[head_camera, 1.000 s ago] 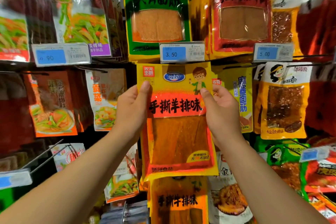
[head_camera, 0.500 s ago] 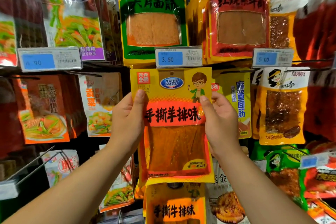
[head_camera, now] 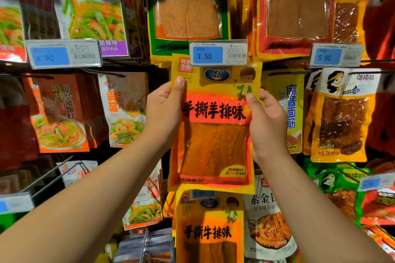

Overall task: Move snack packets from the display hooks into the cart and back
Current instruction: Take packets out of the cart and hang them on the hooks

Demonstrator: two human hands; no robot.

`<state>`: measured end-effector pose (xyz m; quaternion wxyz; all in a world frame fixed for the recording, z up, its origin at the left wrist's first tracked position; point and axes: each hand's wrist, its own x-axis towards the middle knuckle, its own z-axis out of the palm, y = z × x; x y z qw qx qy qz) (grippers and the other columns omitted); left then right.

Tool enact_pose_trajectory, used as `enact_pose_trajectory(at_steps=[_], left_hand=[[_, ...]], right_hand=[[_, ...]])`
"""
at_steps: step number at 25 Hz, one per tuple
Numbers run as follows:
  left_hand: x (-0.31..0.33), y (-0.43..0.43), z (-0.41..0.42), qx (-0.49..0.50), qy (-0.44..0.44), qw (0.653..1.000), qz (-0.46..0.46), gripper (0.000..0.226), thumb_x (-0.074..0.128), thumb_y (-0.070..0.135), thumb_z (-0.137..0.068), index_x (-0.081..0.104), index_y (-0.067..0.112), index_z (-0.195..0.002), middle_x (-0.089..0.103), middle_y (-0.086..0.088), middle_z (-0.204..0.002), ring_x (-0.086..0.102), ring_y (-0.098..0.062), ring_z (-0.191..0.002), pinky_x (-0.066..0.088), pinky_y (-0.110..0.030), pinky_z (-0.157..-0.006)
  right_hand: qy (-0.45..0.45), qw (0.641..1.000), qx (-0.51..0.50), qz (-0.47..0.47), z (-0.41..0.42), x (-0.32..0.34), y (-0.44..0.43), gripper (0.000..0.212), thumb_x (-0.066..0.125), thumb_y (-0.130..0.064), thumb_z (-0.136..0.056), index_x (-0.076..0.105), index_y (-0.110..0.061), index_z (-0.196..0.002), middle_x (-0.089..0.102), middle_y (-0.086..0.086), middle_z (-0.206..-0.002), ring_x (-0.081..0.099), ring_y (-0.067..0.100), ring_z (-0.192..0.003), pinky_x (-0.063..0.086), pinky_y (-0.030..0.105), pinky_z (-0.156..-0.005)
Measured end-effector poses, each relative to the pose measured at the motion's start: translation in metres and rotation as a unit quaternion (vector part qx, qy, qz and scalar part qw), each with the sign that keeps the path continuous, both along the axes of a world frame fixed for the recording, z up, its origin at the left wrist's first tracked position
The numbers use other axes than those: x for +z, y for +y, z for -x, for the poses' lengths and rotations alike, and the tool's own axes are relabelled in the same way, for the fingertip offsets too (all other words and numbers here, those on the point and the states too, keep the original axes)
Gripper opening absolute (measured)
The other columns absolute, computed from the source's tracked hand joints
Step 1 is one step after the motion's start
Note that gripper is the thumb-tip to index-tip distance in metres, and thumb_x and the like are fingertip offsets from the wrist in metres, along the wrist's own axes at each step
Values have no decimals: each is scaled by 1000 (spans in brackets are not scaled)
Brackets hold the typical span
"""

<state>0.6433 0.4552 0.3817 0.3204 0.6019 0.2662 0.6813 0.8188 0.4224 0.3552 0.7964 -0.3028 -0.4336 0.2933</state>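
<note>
A flat, glossy yellow-and-orange packet (head_camera: 215,134) with a clear window is held upright at centre. The left hand (head_camera: 164,111) pinches its 9 o'clock edge, thumb on the front. The right hand (head_camera: 267,121) pinches the 3 o'clock edge likewise. At 12 o'clock a price tag (head_camera: 218,53) hides its top edge. Neighbouring packets crowd every side, and the fingers behind are hidden.

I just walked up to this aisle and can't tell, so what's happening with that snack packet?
A person holds a yellow and red snack packet up against the display with both hands. The left hand pinches its left edge and the right hand its right edge, thumbs on the front. Its top is partly covered by the 3.50 price tag; whether it hangs on a hook cannot be seen. No cart is in view.
</note>
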Motion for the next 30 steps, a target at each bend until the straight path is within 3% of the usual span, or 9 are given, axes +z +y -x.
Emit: enact_pose_trajectory(at_steps=[2, 5, 10, 16, 20, 23, 24, 28, 30], left_hand=[[-5, 0, 0, -5, 0, 1000, 14, 32, 50, 25, -109, 72, 12, -90, 76, -7, -82, 71, -20, -79, 59, -39, -74], [-12, 1, 4, 3, -1, 1000, 20, 34, 49, 26, -109, 70, 14, -86, 76, 2, -73, 71, -11, -71, 58, -31, -67], [-13, -4, 5, 3, -6, 1000, 19, 35, 49, 27, -110, 69, 14, -85, 76, 3, -73, 72, -10, -71, 58, -31, -69], [-10, -4, 7, -12, -18, 1000, 18, 37, 49, 28, -110, 71, 16, -83, 76, 0, -75, 72, -14, -72, 58, -32, -68], [-11, 7, 8, 28, 32, 999, 30, 38, 49, 28, -110, 71, 18, -81, 77, 3, -74, 71, -10, -70, 59, -30, -67], [-11, 22, 10, 79, 85, 992, 44, 43, 48, 29, -110, 67, 19, -73, 71, 12, -60, 62, 2, -55, 48, -19, -53], [-11, 26, 11, 94, 107, 989, 49, 45, 48, 31, -110, 66, 19, -70, 69, 12, -57, 60, 3, -52, 46, -19, -50], [-9, 47, 17, 180, 227, 955, 60, 56, 48, 41, -109, 62, 12, -63, 65, 5, -57, 61, -13, -58, 44, -32, -56], [-7, 56, 19, 222, 265, 937, 55, 60, 49, 42, -108, 49, 12, -56, 53, 0, -53, 50, -17, -54, 35, -35, -56]], right_hand=[[-6, 1000, -3, 12, -1, -1, 1, 8, 60, -21, -102, 59, -29, -102, 79, -7, -84, 76, 8, -81, 56, 20, -63], [-37, 999, -22, 31, -1, -1, 2, 7, 61, -24, -101, 59, -30, -103, 79, -1, -86, 77, 14, -84, 57, 27, -66], [-42, 999, -17, 21, 1, 0, -2, 9, 60, -24, -101, 60, -24, -111, 79, -3, -85, 77, 13, -83, 57, 21, -62], [-54, 998, -31, 10, 0, 1, -2, 4, 60, -23, -101, 59, -28, -102, 79, -1, -84, 77, 13, -82, 57, 21, -61], [-105, 990, -74, 53, -5, -3, 16, 20, 61, -26, -100, 62, -14, -117, 78, 4, -85, 75, 14, -79, 59, 27, -64], [-136, 979, -121, 88, -6, -1, 35, 4, 64, -26, -99, 61, -24, -97, 73, -10, -72, 62, -1, -56, 48, 21, -54], [-133, 976, -132, 108, -6, 1, 41, 10, 67, -29, -97, 58, -26, -92, 71, -11, -71, 59, -1, -53, 43, 22, -52], [-171, 948, -214, 160, -2, 5, 64, 25, 71, -36, -93, 52, -29, -79, 60, -9, -69, 58, 10, -63, 34, 23, -51], [-207, 929, -258, 167, -1, 4, 72, 28, 72, -29, -92, 48, -31, -77, 53, -14, -66, 56, 11, -63, 31, 21, -46]])
